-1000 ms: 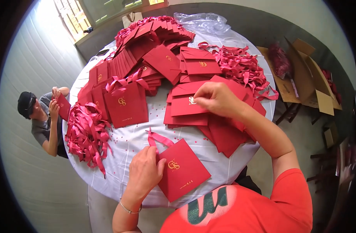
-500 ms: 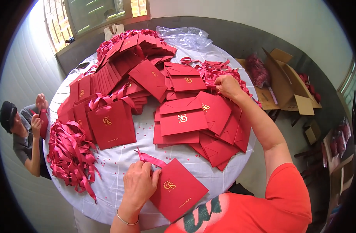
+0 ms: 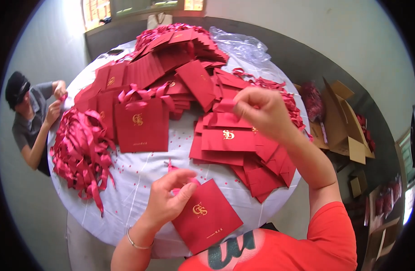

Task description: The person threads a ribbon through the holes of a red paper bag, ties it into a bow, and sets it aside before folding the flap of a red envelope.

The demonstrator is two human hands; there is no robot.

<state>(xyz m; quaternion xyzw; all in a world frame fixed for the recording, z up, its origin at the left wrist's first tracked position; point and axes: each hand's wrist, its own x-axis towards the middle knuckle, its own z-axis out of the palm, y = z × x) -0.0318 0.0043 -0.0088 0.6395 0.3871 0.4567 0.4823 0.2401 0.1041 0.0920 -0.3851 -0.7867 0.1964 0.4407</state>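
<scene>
A red paper bag [image 3: 207,219] with a gold emblem lies flat at the near edge, tilted, in front of me. My left hand [image 3: 169,198] is at its upper left corner, thumb and fingers curled around a pink ribbon [image 3: 194,181] there. My right hand [image 3: 259,110] is raised above the right-hand stack of red bags [image 3: 228,140], slightly blurred. Its fingers are pinched on a pink ribbon [image 3: 224,106] that trails to the left. A finished-looking bag with ribbon handles [image 3: 142,128] stands left of centre.
A heap of pink ribbons [image 3: 81,156] covers the table's left side; another ribbon pile [image 3: 291,104] lies at the right. Many red bags [image 3: 144,70] are stacked at the back beside clear plastic [image 3: 239,45]. A co-worker [image 3: 33,113] sits left. Cardboard boxes [image 3: 343,122] stand right.
My right hand has moved left and toward me from the right-hand ribbon pile, bringing a ribbon. My left hand's fingers have lifted and spread somewhat at the bag's corner. The view has shifted.
</scene>
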